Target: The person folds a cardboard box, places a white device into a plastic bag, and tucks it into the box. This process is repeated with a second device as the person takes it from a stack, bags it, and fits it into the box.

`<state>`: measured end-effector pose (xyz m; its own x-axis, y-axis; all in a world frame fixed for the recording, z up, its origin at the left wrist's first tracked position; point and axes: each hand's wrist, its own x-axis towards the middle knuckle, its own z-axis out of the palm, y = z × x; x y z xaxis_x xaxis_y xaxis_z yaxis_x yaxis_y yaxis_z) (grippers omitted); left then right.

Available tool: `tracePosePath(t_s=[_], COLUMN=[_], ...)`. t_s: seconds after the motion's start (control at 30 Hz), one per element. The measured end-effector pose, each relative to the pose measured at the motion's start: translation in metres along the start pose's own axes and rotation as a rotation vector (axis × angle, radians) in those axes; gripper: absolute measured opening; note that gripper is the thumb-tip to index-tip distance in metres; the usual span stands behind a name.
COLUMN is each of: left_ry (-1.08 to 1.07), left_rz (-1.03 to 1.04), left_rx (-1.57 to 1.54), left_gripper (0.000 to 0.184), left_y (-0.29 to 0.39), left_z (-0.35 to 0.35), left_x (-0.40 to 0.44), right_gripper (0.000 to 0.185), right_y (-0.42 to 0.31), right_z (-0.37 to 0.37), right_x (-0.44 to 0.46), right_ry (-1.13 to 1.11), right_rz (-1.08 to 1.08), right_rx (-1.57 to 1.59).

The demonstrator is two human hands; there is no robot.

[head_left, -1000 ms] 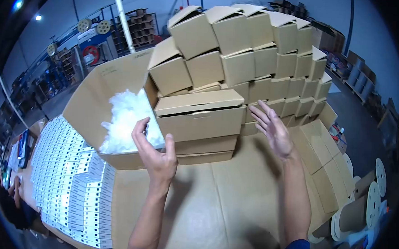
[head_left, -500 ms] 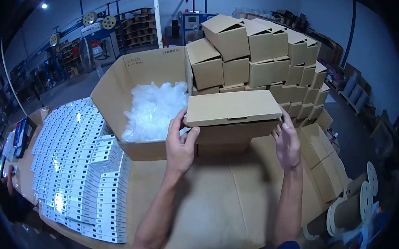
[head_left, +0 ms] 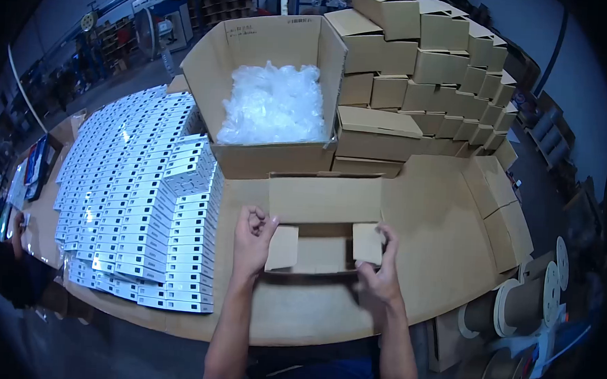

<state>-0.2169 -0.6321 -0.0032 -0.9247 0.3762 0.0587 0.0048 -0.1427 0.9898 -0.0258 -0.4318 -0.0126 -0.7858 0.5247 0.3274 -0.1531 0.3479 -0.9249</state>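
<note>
A small brown cardboard box (head_left: 325, 199) stands on the table in front of me, its lid raised at the back and its inside partly showing. Short end flaps lie inward at its left and right. My left hand (head_left: 251, 240) is at the box's left edge, fingers curled and thumb against the cardboard. At the other end, my right hand (head_left: 380, 276) grips the right side, thumb low at the front and fingers behind the right flap (head_left: 367, 243). What lies deeper in the box I cannot make out.
Left of the box, many white printed cartons (head_left: 135, 187) stand in stacked rows. Behind is a large open carton (head_left: 270, 162) of clear plastic bags (head_left: 277, 104). Closed brown boxes (head_left: 382, 56) are piled at the back right. Spools (head_left: 527, 307) stand beyond the table's right edge.
My hands have come down and nearer with a box between them. Its closed lid now appears raised, with end flaps exposed. The camera view has tilted downward.
</note>
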Motion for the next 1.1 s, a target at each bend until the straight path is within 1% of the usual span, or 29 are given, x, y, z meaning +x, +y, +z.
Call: tracePosePath(t_s=[0.03,0.1,0.13,0.17,0.23,0.27,0.37,0.4,0.5,0.6,0.7,0.73,0.83,0.87,0.97,1.0,1.07,1.1], left_ry=[0.023,0.065,0.060,0.019,-0.079,-0.113,-0.037,-0.042,0.004,0.130,0.296,0.348,0.356,0.351,0.354,0.349,0.346,0.347], left_rz=[-0.004,-0.011,0.019,0.015,0.003,0.066,0.349,0.288,0.386,0.547,0.539,0.578,0.475,0.472,0.476,0.514,0.590,0.581], left_rx=[0.007,0.023,-0.020,0.021,0.112,0.188,0.797,0.701,0.670,0.537,0.450,0.456,0.463,0.452,0.438,0.455,0.483,0.462], left_gripper=[0.018,0.019,0.015,0.015,0.020,0.044,0.065,0.076,0.070,0.057,0.043,0.038,0.038,0.042,0.040,0.039,0.039,0.037], left_y=[-0.013,-0.027,-0.029,-0.030,-0.032,-0.037,-0.019,-0.035,-0.044,-0.054,-0.058,-0.058,-0.058,-0.058,-0.071,-0.073,-0.076,-0.077], left_z=[-0.006,-0.013,-0.013,-0.014,-0.016,-0.015,0.002,0.002,0.008,0.020,0.035,0.040,0.040,0.040,0.040,0.041,0.045,0.048], left_x=[-0.004,-0.009,-0.008,-0.010,-0.018,-0.019,-0.016,-0.002,0.045,0.086,0.099,0.097,0.087,0.087,0.099,0.102,0.112,0.117], right_gripper=[0.084,0.085,0.085,0.086,0.089,0.090,0.088,0.086,0.085,0.085,0.084,0.079,0.072,0.055,0.050,0.051,0.048,0.046], right_y=[0.006,0.013,0.013,0.013,0.018,0.018,0.039,0.044,0.063,0.071,0.072,0.077,0.074,0.072,0.087,0.093,0.099,0.108], right_z=[0.001,0.009,0.011,0.012,0.013,0.018,0.025,0.027,0.032,0.034,0.034,0.032,0.027,0.029,0.027,0.032,0.029,0.025], right_x=[-0.006,-0.008,-0.005,-0.003,0.009,0.016,0.049,0.062,0.103,0.135,0.144,0.146,0.143,0.141,0.139,0.142,0.143,0.146], right_ry=[-0.098,-0.171,-0.170,-0.167,-0.129,-0.102,-0.119,-0.123,-0.122,-0.094,-0.087,-0.091,-0.074,-0.006,0.182,0.243,0.347,0.337], right_rz=[0.022,-0.038,0.007,0.056,0.022,0.044,-0.052,-0.060,-0.128,-0.214,-0.146,-0.165,-0.099,-0.070,0.266,0.251,0.401,0.432], right_rx=[-0.124,-0.231,-0.245,-0.259,-0.301,-0.251,-0.226,-0.215,-0.232,-0.265,-0.314,-0.337,-0.382,-0.358,0.073,0.313,0.550,0.595])
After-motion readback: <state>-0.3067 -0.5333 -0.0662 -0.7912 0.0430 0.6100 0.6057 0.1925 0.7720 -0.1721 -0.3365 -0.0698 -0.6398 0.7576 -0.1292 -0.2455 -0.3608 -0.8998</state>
